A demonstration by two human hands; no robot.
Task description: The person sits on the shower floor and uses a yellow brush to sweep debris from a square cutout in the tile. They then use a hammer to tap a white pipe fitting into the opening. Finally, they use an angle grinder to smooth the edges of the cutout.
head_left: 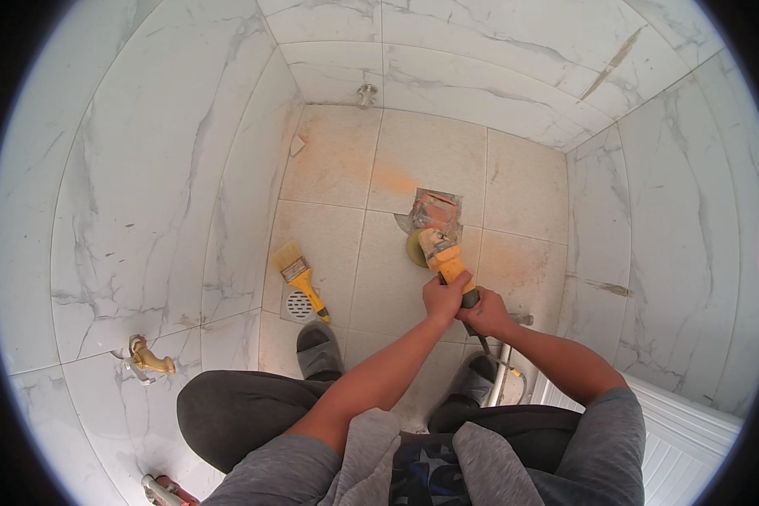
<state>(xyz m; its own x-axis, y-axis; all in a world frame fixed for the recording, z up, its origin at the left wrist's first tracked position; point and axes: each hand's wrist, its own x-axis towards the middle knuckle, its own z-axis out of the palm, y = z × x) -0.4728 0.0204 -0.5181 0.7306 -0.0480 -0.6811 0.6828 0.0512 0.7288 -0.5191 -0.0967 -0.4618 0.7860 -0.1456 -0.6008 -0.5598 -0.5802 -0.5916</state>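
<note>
Both my hands are wrapped round a yellow angle grinder (pixel 449 260) that points away from me over the tiled floor. My left hand (pixel 446 296) grips its body, while my right hand (pixel 486 313) closes on the dark rear end by the cord. The grinder's round yellowish disc (pixel 415 248) shows at its left side, close to the floor. Just beyond the head lies a square cut-out (pixel 438 208) in the tiles, with reddish, rough material in it. Whether the disc touches anything there, I cannot tell. Orange dust (pixel 395 178) streaks the floor toward the far left.
A yellow-handled paintbrush (pixel 301 277) lies by a round floor drain (pixel 298 304). A tile chip (pixel 298 145) rests near the left wall. Brass tap (pixel 152 357) on the left wall, metal valve (pixel 367 94) at the far wall. White pipe (pixel 501 376) and ribbed white panel (pixel 683 447) at right.
</note>
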